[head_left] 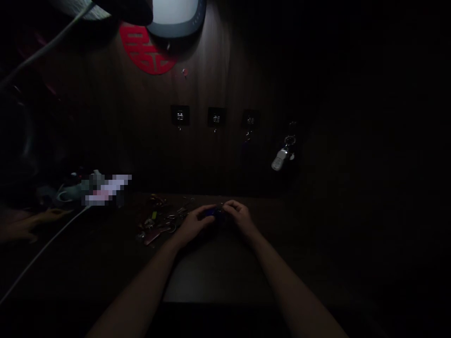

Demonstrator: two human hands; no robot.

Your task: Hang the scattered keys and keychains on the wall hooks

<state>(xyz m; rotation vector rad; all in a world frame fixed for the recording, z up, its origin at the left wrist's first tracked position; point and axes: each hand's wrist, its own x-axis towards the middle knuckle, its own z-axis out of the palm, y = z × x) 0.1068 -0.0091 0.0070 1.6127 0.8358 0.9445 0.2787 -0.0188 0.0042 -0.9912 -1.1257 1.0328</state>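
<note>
My left hand [193,224] is closed on a small dark-blue object [210,212], held between thumb and fingers; its kind is lost in the dim light. Close beside it, the fingertips of my right hand [240,217] are pinched together by a small glinting metal part [220,211]. I cannot make out what that part is or whether it joins the blue object. Just left of my left hand lies a loose pile of keys and key rings [169,219], with a yellow-green piece [154,215] among them.
On the dark back panel are several square hooks [216,117]; white-tagged keys [281,158] hang at the right. Above them are a red round paper-cut [148,54] and a lamp [174,16]. At left, another person's hand [45,218] reaches near a white cable [45,256].
</note>
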